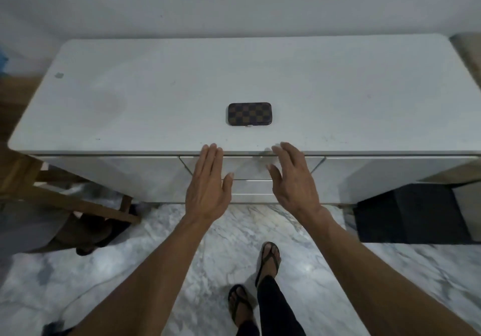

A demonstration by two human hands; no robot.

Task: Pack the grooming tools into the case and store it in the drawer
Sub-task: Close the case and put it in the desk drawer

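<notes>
Over the front edge of the white table (156,88), both hands reach forward, palms down, holding nothing. Left hand (208,182): fingers straight and together, tips at the table's front lip, thumb out to the side. Right hand (294,179): fingers loosely spread and slightly bent, tips also at the lip; whether either hand actually touches the surface cannot be told. Between and beneath the hands, the middle drawer (250,169) front shows closed, with a second drawer front below it. Beyond the fingertips, near the front middle of the table top, lies the case (250,114), brown checkered, closed and flat, apart from both hands. Small grey mark near the table's far left corner. Below the arms, marble-patterned floor (130,270) and the person's feet in dark sandals (269,260). Wooden furniture (65,200) stands left of the table; a dark box (411,213) sits on the floor at right.
</notes>
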